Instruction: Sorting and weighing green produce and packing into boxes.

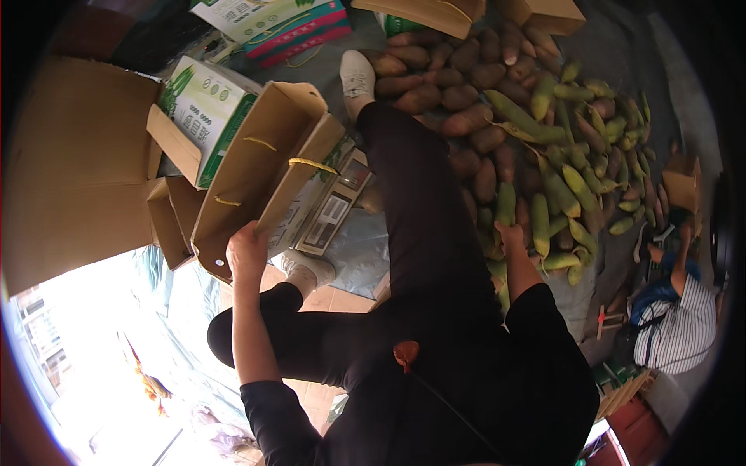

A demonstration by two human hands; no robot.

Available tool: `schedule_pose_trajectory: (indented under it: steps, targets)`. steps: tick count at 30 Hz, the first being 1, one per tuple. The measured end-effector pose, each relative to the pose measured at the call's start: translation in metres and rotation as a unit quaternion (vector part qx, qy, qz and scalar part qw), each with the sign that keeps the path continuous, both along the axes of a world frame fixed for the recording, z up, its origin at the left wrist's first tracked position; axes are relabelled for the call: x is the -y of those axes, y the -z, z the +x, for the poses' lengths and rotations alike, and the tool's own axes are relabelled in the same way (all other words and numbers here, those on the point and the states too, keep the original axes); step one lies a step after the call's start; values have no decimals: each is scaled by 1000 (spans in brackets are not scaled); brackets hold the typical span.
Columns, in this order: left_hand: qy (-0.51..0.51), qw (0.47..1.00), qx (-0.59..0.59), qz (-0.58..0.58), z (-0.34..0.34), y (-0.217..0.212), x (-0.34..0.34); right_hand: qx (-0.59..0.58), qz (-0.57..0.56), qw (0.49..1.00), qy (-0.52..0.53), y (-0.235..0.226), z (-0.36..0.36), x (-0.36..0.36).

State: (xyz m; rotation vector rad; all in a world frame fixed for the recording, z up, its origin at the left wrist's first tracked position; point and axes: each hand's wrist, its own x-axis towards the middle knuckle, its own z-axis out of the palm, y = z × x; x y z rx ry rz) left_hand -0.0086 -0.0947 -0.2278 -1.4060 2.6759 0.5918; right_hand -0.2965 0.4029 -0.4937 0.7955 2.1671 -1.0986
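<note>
An open cardboard box (pixel 307 144) with yellow rope handles stands tilted in front of me on the left. My left hand (pixel 247 252) is closed around the edge of its near end. On the right, my right hand (pixel 510 237) reaches into the heap of produce, its fingers closed at the lower end of a green radish (pixel 506 203). More green radishes (pixel 575 186) lie around and to the right of that hand. Beyond them are reddish-brown, potato-like roots (pixel 470 120). The fingertips of my right hand are partly hidden.
A white-and-green carton (pixel 206 116) and a large brown cardboard sheet (pixel 78 171) are at the left. At the back lies a pink-and-teal box (pixel 299 39). A person in a striped shirt (pixel 680 330) works at the far right, near a small brown box (pixel 682 182).
</note>
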Motion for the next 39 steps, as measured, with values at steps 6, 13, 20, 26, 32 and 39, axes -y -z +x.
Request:
schedule_pose_trajectory:
  steps: [6,13,20,26,32,39]
  targets:
    - [-7,999,41,-18,11,-8,-4,85,-34,994,67,-37,1,30]
    - [-11,1000,24,-8,11,-10,5,61,-80,986,-130,-77,-43,36]
    - [-27,995,-35,89,14,-30,37,-53,-229,965,-115,-137,-71,104]
    - [-132,916,-260,277,34,-75,59,-57,-234,957,-163,-174,-71,126]
    - [-85,975,-146,141,34,-63,44,-73,-239,952,-174,-166,-73,130]
    - [-3,1000,19,-18,12,-55,16,-199,-271,914,-226,-225,-97,163]
